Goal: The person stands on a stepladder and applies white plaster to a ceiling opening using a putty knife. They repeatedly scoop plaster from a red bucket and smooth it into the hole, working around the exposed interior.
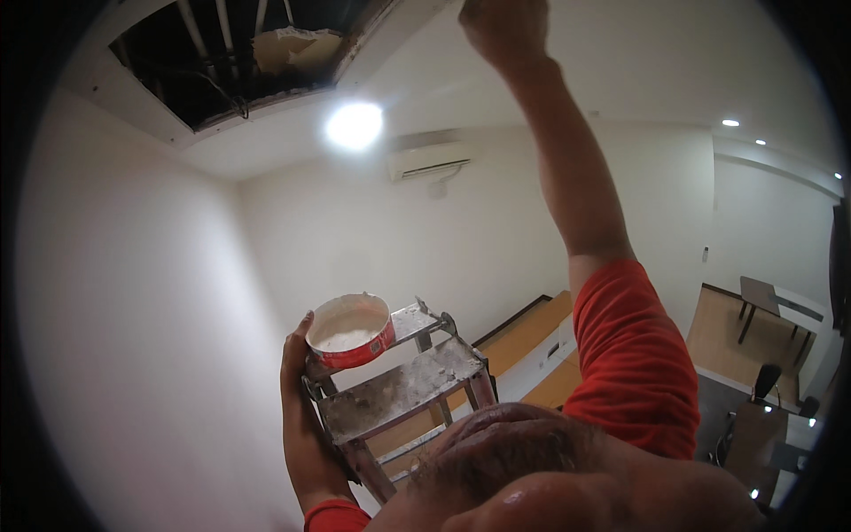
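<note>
My left hand [296, 348] is at the left side of a red-and-white round tub [365, 351], fingers against its wall near the rim. Pale, creamy filler [347, 340] lies inside the tub. The tub rests on the top of a stepladder [403, 381] smeared with dried white material. My right arm is stretched high toward the ceiling. At the top edge of the view, my right hand [507, 31] is closed and partly cut off. Whatever it grips lies out of sight.
A rectangular opening [230, 58] in the ceiling at the upper left shows dark space, bars and a torn board [297, 51]. Beside it shines a bright lamp [355, 126]. An air conditioner [430, 162] hangs on the far wall. Tables [759, 293] stand below right.
</note>
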Tool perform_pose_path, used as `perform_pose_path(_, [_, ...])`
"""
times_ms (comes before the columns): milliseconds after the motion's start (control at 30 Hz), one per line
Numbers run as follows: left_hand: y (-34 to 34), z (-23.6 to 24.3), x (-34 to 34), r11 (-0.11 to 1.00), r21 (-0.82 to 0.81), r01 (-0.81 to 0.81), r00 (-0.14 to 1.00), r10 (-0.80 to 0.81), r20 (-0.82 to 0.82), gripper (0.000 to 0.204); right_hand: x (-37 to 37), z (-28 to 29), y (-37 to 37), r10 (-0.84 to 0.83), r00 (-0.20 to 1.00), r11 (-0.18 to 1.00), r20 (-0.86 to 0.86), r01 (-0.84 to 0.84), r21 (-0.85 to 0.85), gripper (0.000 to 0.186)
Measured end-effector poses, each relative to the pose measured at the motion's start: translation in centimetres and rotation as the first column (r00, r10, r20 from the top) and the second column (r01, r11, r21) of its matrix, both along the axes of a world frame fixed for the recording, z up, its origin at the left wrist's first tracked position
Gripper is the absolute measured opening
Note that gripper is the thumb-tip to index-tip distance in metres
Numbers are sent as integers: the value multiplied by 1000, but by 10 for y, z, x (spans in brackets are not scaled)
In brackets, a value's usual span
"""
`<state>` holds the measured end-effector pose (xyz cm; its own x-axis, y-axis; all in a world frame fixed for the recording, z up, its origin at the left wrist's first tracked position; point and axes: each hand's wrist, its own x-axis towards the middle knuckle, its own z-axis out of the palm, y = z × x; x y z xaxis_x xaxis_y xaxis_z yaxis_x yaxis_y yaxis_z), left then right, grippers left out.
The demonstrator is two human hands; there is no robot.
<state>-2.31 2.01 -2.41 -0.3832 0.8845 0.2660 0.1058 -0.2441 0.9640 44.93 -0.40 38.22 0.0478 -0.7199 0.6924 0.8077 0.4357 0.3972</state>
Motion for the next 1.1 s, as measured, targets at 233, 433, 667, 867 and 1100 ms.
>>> perform_pose_path(233, [-7, 8, 9, 1000, -8, -19, 999, 19, -26, 70, 5, -19, -29, -54, 997, 997, 58, 57, -52, 49])
perform_pose_path(433, [-3, 10, 11, 999, 12, 30, 1000, -31, 4, 70, -27, 13, 0, -77, 995, 992, -67, 83, 92, 60])
perform_pose_path(667, [-10, 3, 6, 998, 37, -44, 998, 45, -33, 68, -37, -9, -22, -31, 999, 998, 19, 33, -60, 61])
perform_pose_path(867, [-11, 6, 8, 1000, 26, -5, 1000, 5, 12, 70, -35, -3, -41, -7, 1000, 1000, 6, 7, 25, 60])
perform_pose_path(1100, [-7, 8, 10, 999, -14, -33, 999, 33, -4, 70, -41, -4, -49, -55, 998, 977, 38, 61, -206, 56])
